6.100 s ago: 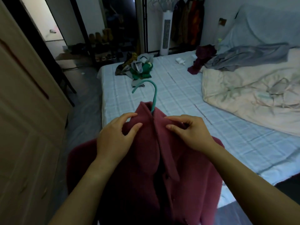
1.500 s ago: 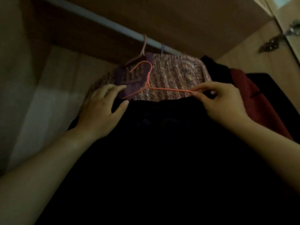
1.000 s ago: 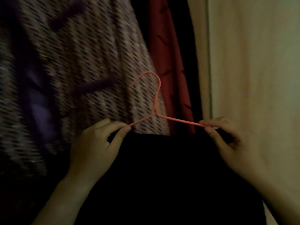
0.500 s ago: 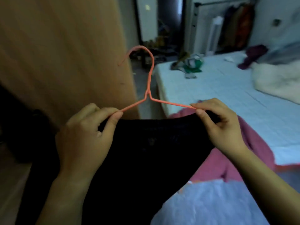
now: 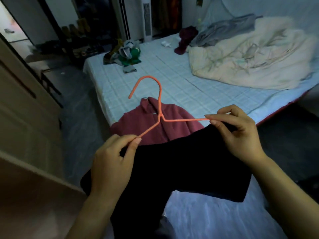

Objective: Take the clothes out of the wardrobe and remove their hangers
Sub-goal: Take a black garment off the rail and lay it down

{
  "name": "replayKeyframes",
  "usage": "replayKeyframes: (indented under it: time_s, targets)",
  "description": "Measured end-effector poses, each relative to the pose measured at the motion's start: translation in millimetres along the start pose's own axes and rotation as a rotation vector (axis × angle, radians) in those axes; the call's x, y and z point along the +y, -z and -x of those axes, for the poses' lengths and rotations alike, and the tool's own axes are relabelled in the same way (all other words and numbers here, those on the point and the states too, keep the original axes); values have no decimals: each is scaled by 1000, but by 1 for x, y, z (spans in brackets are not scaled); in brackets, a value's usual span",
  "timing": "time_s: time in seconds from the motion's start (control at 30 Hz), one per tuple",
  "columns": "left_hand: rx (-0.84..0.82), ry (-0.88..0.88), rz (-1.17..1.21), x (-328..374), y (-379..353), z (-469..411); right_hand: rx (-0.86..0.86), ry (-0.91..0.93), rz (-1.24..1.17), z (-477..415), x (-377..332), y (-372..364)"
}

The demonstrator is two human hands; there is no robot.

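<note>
A thin orange wire hanger [image 5: 159, 107] is held in front of me over the near corner of the bed, hook up. A black garment [image 5: 181, 169] hangs from it. My left hand [image 5: 114, 161] pinches the hanger's left arm together with the black cloth. My right hand [image 5: 240, 133] pinches the right arm and the cloth there. Behind the hanger a maroon coat [image 5: 141, 123] lies on the bed's near corner, with a bit of a green hanger showing at its collar.
The bed [image 5: 181, 80] has a pale checked sheet, a cream duvet [image 5: 255, 54] at the right and a heap of clothes [image 5: 126, 54] at its far end. The beige wardrobe door [image 5: 22, 118] stands at my left. A white tower fan [image 5: 146, 19] stands behind the bed.
I turned from the wardrobe interior toward the bed, carrying the black garment on the orange hanger with both hands. The maroon coat that I held earlier now lies on the bed.
</note>
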State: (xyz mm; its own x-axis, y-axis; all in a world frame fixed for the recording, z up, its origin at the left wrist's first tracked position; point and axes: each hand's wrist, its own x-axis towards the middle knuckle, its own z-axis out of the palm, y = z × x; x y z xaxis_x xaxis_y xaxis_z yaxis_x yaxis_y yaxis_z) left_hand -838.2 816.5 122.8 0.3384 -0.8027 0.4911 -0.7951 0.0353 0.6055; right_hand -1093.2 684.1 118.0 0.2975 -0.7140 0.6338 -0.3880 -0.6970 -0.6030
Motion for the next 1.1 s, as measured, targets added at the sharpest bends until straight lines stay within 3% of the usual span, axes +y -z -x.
replayKeyframes:
  time_s: [0.3,0.47,0.6,0.7,0.87,1.1]
  targets:
    - [-42,112,133,-65,-93,-142,-97,-43,12,-131,110,-62]
    - [-23,118,50,-101,-130,-230,-133,-126,-92,-207,157,-106]
    - [-112,199,-77,-144,-173,-284,-220,-205,-117,-251,211,-153]
    - [-260,289,-231,-178,-205,-306,-373,-235,-23,-272,260,-193]
    - [-358,485,-392,-200,-247,-308,-757,-172,270,-285,311,-256]
    - [-451,781,-468,-175,-257,-241,-1091,78,241,-244,292,-287]
